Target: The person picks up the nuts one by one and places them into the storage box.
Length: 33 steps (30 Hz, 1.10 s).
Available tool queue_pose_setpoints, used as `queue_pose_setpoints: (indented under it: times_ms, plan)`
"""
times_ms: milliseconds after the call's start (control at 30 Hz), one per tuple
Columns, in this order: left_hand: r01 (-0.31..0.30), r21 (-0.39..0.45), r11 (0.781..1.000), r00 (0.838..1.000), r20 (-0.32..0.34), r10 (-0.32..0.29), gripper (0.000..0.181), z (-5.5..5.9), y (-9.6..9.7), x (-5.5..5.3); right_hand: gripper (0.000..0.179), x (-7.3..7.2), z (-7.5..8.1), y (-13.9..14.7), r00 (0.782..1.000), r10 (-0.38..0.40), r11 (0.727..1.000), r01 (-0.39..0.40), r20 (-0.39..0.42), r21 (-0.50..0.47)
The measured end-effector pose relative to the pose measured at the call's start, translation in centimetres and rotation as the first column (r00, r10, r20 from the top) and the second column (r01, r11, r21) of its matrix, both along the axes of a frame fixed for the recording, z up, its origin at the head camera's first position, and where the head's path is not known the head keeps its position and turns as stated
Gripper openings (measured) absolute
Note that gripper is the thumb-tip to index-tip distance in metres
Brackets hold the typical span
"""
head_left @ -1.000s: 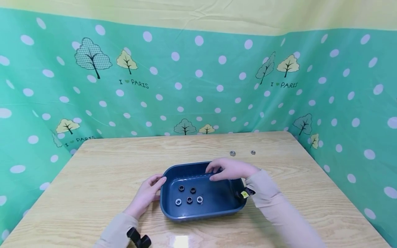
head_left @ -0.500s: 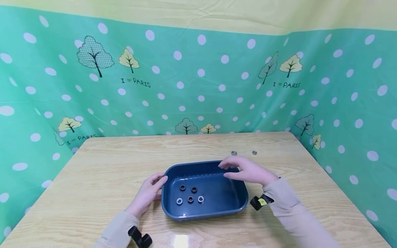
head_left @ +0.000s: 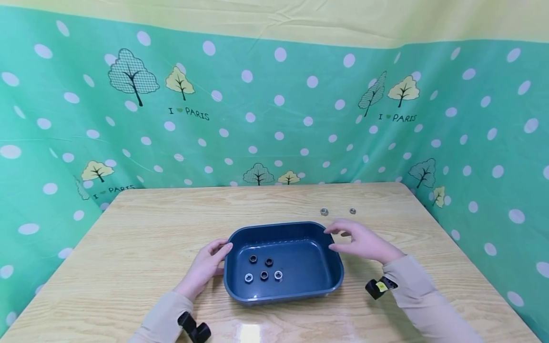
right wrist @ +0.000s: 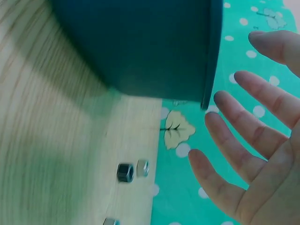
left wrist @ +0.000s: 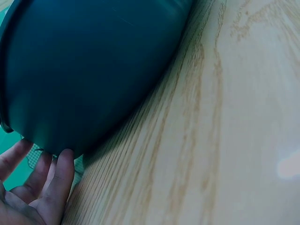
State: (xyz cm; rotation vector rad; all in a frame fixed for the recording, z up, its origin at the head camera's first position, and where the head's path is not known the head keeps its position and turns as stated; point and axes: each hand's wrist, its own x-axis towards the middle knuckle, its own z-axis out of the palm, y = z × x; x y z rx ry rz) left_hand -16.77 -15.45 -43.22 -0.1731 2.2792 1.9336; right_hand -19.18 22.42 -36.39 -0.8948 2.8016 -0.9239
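Blue tray [head_left: 304, 267] sits on the worktop [head_left: 141, 228], its rim pinched by the left hand [head_left: 206, 264]; the right hand [head_left: 362, 240], near the opposite end, has fingers apart. Uneven lifting could make the nuts [head_left: 264, 276] inside slide.

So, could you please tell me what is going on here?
A person's left hand holds the left end of a blue tray on a wooden table. The right hand is by the tray's right end, holding nothing. Five nuts lie in the tray, three dark and two silver; more nuts lie on the table beyond it.
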Motion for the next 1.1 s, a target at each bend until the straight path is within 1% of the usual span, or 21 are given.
queue_pose_setpoints:
  times_ms: [133, 267, 400, 533, 700, 833, 1000, 1100]
  plan:
    - [-0.003, -0.004, 1.0, 1.0, 0.0, 0.003, 0.046, 0.0, 0.0, 0.0, 0.036, 0.0, -0.3, 1.0, 0.999, -0.036, 0.999, 0.035, -0.006, -0.015]
    - [0.005, -0.02, 1.0, 1.0, -0.006, -0.005, 0.05, 0.0, 0.1, 0.0, 0.037, 0.0, -0.7, 2.0, 0.998, -0.056, 0.998, 0.056, -0.015, -0.016]
    - [-0.002, -0.011, 1.0, 1.0, 0.001, 0.002, 0.048, 0.1, 0.1, 0.0, 0.038, -0.1, -1.0, 3.0, 0.997, -0.079, 0.997, 0.079, 0.0, -0.02]
    - [-0.01, -0.006, 1.0, 1.0, 0.008, 0.01, 0.047, 0.2, 0.1, 0.1, 0.04, -0.3, -1.3, 3.8, 0.993, -0.119, 0.993, 0.119, 0.015, 0.0]
    - [0.004, -0.01, 1.0, 1.0, 0.001, -0.004, 0.051, 0.1, 0.1, 0.0, 0.037, -0.7, -1.7, 4.9, 0.985, -0.171, 0.985, 0.171, 0.017, 0.019]
    - [0.004, -0.014, 1.0, 1.0, 0.003, -0.004, 0.049, 0.0, 0.1, 0.0, 0.037, -1.1, -1.9, 5.7, 0.978, -0.206, 0.978, 0.205, 0.031, 0.027]
    - [0.0, -0.004, 1.0, 1.0, 0.002, 0.0, 0.049, 0.0, 0.1, 0.0, 0.037, -1.5, -2.0, 6.3, 0.973, -0.226, 0.974, 0.224, 0.055, 0.035]
    - [-0.011, -0.006, 1.0, 1.0, 0.006, 0.011, 0.048, 0.0, 0.1, 0.0, 0.036, -1.9, -2.2, 6.6, 0.967, -0.247, 0.968, 0.243, 0.066, 0.063]
